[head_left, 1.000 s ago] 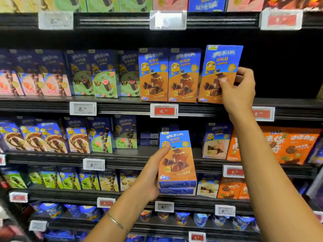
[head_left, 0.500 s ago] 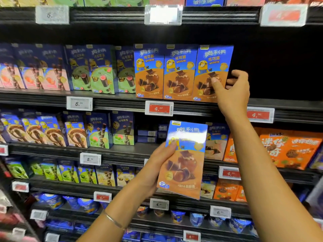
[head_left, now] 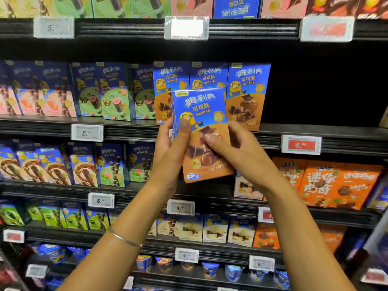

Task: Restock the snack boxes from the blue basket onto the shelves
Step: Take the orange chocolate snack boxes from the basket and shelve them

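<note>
**Both hands on one snack box, held in front of the shelf**

Both hands hold a blue-and-orange snack box (head_left: 201, 133) up in the air, in front of the shelving, not resting on any shelf. Left hand (head_left: 170, 152) grips the box's left edge, thumb laid up across the front face, fingers wrapped behind. Right hand (head_left: 237, 152) pinches the right side, thumb on the front near the middle, other fingers behind the box. Box is upright, tilted slightly, front face toward the camera. A second box edge seems to show just behind it on the left; cannot tell for sure.

Thin bracelet (head_left: 123, 238) on the left wrist.

Behind the held box, three matching boxes (head_left: 247, 95) stand in a row on the shelf (head_left: 130, 131), the held one overlapping the left two. Right of that row the shelf is dark. Left of the row: green-front boxes (head_left: 113, 95), then pink-front boxes (head_left: 42, 95). Red price tag (head_left: 301, 144) on the shelf edge to the right. Orange packs (head_left: 336, 181) on the next shelf down, right side. Blue basket not in view.
</note>
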Available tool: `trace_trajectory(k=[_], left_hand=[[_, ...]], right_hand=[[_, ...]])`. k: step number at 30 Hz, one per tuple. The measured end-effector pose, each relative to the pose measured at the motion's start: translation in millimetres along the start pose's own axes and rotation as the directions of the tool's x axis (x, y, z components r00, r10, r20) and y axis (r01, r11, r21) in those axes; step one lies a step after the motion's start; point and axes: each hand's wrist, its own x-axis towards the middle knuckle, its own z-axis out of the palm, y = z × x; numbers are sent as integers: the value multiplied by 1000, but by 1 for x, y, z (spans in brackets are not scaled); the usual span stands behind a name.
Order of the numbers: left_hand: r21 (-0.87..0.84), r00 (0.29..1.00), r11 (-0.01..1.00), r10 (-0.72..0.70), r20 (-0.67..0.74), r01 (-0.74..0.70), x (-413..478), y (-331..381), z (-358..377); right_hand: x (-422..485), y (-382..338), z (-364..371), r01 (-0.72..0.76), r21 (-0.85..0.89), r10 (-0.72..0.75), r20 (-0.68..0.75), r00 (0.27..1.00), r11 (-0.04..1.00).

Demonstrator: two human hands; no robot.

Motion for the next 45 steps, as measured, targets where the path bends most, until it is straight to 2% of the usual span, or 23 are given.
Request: trace_trajectory(k=[3,6,11,15,17,22,26,31,35,45], left_hand=[[81,1000,997,2,13,-3,10,4,2],[124,1000,992,-21,-19,23,22,7,-2],[83,992,996,36,-120,-26,52,19,-34],[57,992,995,86,-93,-81,76,42,-53],[66,994,994,91,-64,-87,84,49,-55],[139,1000,990,8,6,-9,95,50,-50],[145,1000,989,-10,2,9,99,45,-46],[208,999,978,22,-38,-13,103,37,-44],[202,998,979,22,-67,-8,105,34,-39],[199,995,980,29,-98,-9,108,32,-28]], right_hand=[[4,-2,0,53,-25,-54,-78,995,998],[8,-1,-4,76,84,-67,-105,992,994],[18,1,-19,138,116,-108,-234,966,984],[31,7,-32,184,59,-151,-358,922,981],[40,10,-34,161,8,-143,-406,903,987],[56,12,-32,75,-215,-174,-489,855,974],[58,14,-29,70,-177,-146,-464,874,982],[62,18,-28,107,-252,-201,-385,901,962],[66,18,-30,128,-227,-207,-372,905,965],[75,23,-40,50,-206,-123,-359,925,977]])
